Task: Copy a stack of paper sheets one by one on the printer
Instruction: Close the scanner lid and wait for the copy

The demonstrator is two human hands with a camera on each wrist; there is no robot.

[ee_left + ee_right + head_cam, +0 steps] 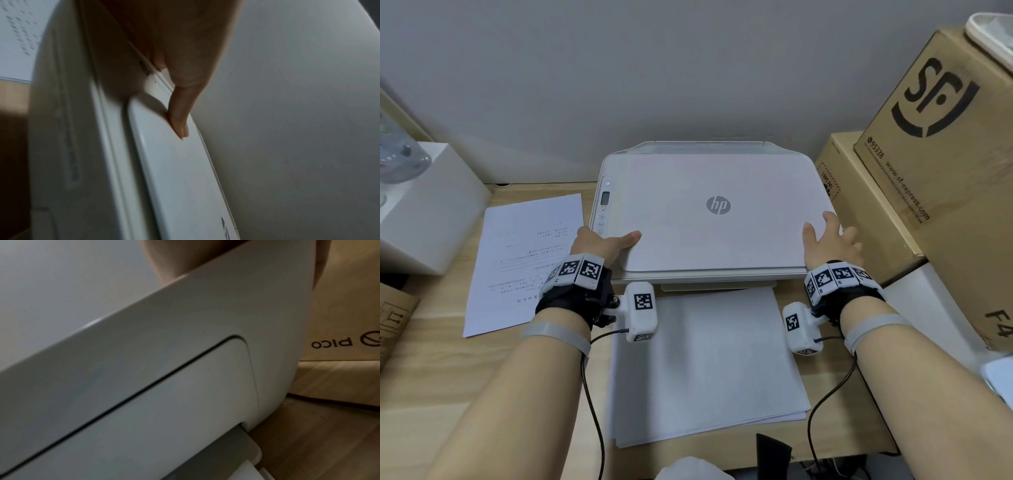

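Pale grey wall (654, 68) backs a light wooden surface (431, 377) on which a white printer (709, 212) sits with its scanner lid (722, 233) down flat. Just in front of the printer, a stack of blank paper sheets (705, 370) lies on the surface, its far edge reaching under the printer's front. To the printer's left lies a single printed sheet (524, 260), its text upside down to the wearer.

The left hand (602, 243) rests at the lid's near left corner, beside the control panel (603, 209). Its thumb (180, 113) lies extended along the top of the lid; the other fingers are hidden below the edge, so whether they grip the lid cannot be told.

The right hand (828, 240) lies at the lid's near right corner with fingers spread and fairly straight, thumb on top of the lid and the outer fingers reaching over the right edge; the right wrist view is blurred and shows only the printer's front and a little skin, so it seems to hold nothing.

Brown cardboard boxes (935, 144) stand stacked to the right of the printer, and a white box (424, 209) sits to the left.
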